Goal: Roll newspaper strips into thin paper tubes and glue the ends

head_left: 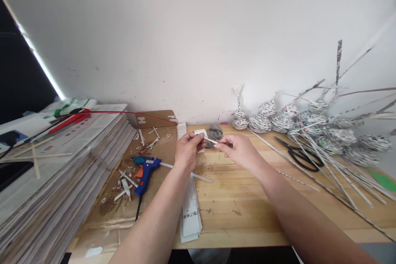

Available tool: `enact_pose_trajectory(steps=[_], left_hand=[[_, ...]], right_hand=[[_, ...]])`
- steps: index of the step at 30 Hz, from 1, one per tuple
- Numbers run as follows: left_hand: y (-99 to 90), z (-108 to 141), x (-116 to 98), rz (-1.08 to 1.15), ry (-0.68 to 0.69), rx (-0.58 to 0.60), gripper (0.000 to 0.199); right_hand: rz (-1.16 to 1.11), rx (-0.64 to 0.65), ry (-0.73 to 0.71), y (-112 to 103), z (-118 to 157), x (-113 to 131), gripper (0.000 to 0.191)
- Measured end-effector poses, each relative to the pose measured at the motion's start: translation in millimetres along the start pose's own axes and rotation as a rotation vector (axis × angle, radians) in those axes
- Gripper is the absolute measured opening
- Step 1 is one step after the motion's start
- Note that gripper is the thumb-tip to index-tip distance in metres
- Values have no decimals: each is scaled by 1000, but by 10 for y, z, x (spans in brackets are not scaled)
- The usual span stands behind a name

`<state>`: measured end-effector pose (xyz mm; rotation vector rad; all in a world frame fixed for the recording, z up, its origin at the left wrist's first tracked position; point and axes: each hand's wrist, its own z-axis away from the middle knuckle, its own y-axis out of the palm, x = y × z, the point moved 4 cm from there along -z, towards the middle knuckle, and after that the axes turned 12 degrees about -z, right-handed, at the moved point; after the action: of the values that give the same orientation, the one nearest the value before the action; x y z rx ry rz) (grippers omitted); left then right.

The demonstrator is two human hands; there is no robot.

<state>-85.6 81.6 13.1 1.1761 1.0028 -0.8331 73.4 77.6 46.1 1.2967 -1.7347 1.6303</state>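
A strip of printed paper, its lower part narrowed into a thin roll, spans the gap between my two hands. My left hand is closed on its wider end, thumb on top. The fingertips of my right hand pinch the thin end. Below my left forearm lies a stack of cut paper strips on the wooden table. Behind the hands sits a crumpled grey cloth, partly covered by them.
A blue glue gun with a clear glue stick rests on cardboard among paper scraps. Tall newspaper stacks stand left. Woven paper gourds, black scissors and long paper rods are at right.
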Motion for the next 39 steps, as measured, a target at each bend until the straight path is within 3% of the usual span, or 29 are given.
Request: enact_pose_trajectory(steps=[9, 15, 23, 32, 39], left_hand=[[16, -3, 21, 66, -43, 40, 32], [21, -1, 30, 91, -60, 59, 30], [-1, -33, 34, 137, -72, 75, 21], [7, -38, 91, 166, -118, 87, 19], [15, -26, 107, 157, -129, 48, 26]], right_hand=[[-158, 64, 6, 9, -34, -69, 28], [-3, 18, -59, 9, -23, -42, 29], [132, -115, -292, 49, 69, 171, 15], [251, -63, -254, 44, 42, 131, 25], [155, -97, -295, 66, 62, 145, 12]])
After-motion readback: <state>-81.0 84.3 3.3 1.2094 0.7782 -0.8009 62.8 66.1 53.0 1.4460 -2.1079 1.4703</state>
